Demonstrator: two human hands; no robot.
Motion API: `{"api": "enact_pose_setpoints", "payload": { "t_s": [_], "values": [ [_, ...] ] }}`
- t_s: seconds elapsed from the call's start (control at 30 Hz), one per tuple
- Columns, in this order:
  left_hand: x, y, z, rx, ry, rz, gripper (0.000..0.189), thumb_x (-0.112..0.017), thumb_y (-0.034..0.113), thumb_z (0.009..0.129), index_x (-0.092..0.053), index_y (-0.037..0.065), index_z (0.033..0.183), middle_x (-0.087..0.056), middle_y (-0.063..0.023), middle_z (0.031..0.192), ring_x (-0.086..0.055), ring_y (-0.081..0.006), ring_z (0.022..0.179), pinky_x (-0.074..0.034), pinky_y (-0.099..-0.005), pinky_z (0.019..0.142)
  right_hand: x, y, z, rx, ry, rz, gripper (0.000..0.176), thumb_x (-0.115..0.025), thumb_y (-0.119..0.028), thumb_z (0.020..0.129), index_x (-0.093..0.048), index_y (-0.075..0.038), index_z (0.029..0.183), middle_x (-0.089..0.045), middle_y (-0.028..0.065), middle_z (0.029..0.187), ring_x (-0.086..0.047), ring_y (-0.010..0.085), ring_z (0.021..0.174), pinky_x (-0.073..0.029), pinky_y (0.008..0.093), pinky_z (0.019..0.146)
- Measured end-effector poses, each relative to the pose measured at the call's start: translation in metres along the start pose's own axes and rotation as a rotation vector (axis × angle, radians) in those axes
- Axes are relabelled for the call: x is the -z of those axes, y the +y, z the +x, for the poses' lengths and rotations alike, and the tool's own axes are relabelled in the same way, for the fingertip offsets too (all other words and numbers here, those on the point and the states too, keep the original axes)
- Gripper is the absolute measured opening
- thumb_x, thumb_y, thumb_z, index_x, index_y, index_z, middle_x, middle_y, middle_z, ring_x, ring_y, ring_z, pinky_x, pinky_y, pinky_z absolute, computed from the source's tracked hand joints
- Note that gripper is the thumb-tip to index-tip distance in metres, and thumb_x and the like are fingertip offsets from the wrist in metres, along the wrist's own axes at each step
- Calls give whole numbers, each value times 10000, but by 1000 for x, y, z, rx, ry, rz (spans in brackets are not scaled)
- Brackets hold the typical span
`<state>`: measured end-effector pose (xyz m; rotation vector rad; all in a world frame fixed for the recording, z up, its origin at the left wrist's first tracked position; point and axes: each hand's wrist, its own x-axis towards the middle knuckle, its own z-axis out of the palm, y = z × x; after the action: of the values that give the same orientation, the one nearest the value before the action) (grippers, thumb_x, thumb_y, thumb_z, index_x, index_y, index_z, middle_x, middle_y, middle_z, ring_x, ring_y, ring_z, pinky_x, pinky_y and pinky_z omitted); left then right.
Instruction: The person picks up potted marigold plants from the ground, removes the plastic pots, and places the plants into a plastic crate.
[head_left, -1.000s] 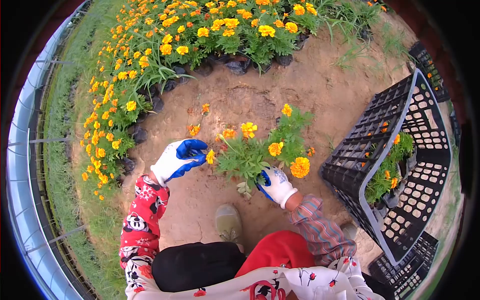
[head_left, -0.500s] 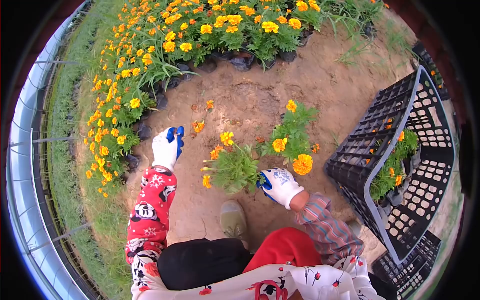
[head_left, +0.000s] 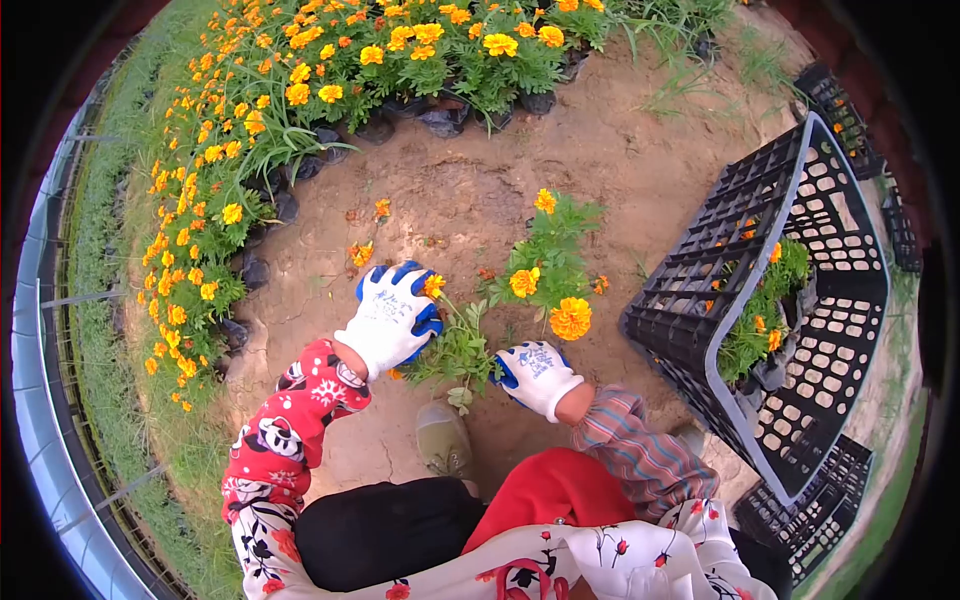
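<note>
My left hand, in a white glove with blue fingers, is over the left side of a leafy marigold plant, its fingers spread near a small orange bloom. My right hand, gloved the same way, is closed at the plant's lower right side. Its fingertips and the plant's base are hidden. Just beyond my right hand is another marigold plant with large orange flowers. Loose flower heads lie on the soil past my left hand.
A black plastic crate lies tipped at the right with marigold plants inside. More crates sit behind it. Rows of marigolds in dark bags curve along the back and left. My shoe rests on the bare soil.
My left hand has moved right, from the soil to the plant, and its fingers have spread. My right hand stays at the plant. The whole view has shifted slightly.
</note>
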<state>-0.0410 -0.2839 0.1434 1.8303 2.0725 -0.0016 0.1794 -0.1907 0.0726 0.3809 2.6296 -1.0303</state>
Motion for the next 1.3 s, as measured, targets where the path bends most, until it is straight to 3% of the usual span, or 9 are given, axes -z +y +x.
{"api": "enact_pose_setpoints", "payload": {
  "t_s": [0.27, 0.37, 0.5, 0.67, 0.8, 1.0, 1.1, 1.2, 1.3],
  "values": [
    [2, -3, 1, 18, 102, -60, 266, -684, 337, 707, -643, 137, 878, -463, -93, 1255, -364, -338, 1200, -276, -506, 967, 1, 1, -4, -16, -34, 17, 264, -551, -264, 792, -563, -87, 987, -606, 133, 896, -555, 316, 895, -408, 439, 794],
    [5, -1, 5, 3, -251, -301, 255, -669, 339, 724, -650, 152, 896, -498, -60, 1221, -374, -337, 1189, -274, -498, 977, 2, 1, -4, -12, -27, 21, 264, -555, -260, 788, -561, -86, 987, -605, 135, 897, -553, 318, 896, -409, 441, 793],
    [-8, 5, 2, -183, 107, 159, 130, -623, 183, 678, -645, 130, 795, -520, -39, 1177, -386, -292, 1188, -257, -562, 966, 7, 0, -7, -33, -5, 67, 268, -563, -254, 783, -561, -85, 991, -604, 141, 899, -553, 324, 894, -416, 442, 791],
    [13, -91, -3, 251, 464, 264, 365, -627, 188, 714, -558, 150, 1071, -498, -61, 1208, -429, -261, 1157, -309, -455, 952, 7, 17, -17, -82, 54, 84, 305, -578, -246, 776, -558, -64, 1020, -605, 150, 911, -552, 336, 897, -429, 434, 786],
    [21, -83, -1, 436, 86, 411, 717, -698, 421, 672, -423, 129, 1266, -368, -100, 1343, -359, -305, 1219, -284, -474, 969, -24, 55, -40, -231, 405, 341, 374, -567, -242, 792, -531, -32, 1098, -562, 188, 1051, -510, 357, 997, -399, 426, 877],
    [-17, -18, 59, 54, -79, 64, 930, -757, 414, 605, -292, 122, 1356, -346, -131, 1355, -329, -333, 1247, -292, -460, 1002, -39, 97, -13, -180, 526, -203, 405, -546, -262, 830, -502, -73, 1185, -510, 181, 1177, -447, 388, 1079, -349, 438, 943],
    [-28, 10, 121, -32, -22, -1, 1000, -765, 454, 570, -263, 109, 1363, -346, -157, 1346, -321, -337, 1251, -285, -459, 1014, -9, 85, 10, -466, 503, 526, 387, -546, -244, 857, -490, -58, 1191, -522, 142, 1195, -480, 330, 1091, -375, 414, 918],
    [-38, 32, 167, -89, -147, -351, 976, -765, 470, 556, -309, 100, 1336, -394, -181, 1296, -351, -365, 1213, -317, -430, 1002, 9, 86, 30, -258, 887, 1414, 249, -531, -166, 879, -555, -2, 1064, -609, 68, 998, -570, 157, 906, -450, 305, 794],
    [-44, 53, 173, -188, -235, -388, 750, -760, 448, 550, -500, 98, 1160, -517, -181, 1101, -445, -367, 1089, -365, -434, 936, 26, 86, 29, -59, 958, 1424, 195, -521, -159, 893, -604, -13, 993, -602, 44, 978, -552, 115, 876, -455, 276, 777]
  ]
}}
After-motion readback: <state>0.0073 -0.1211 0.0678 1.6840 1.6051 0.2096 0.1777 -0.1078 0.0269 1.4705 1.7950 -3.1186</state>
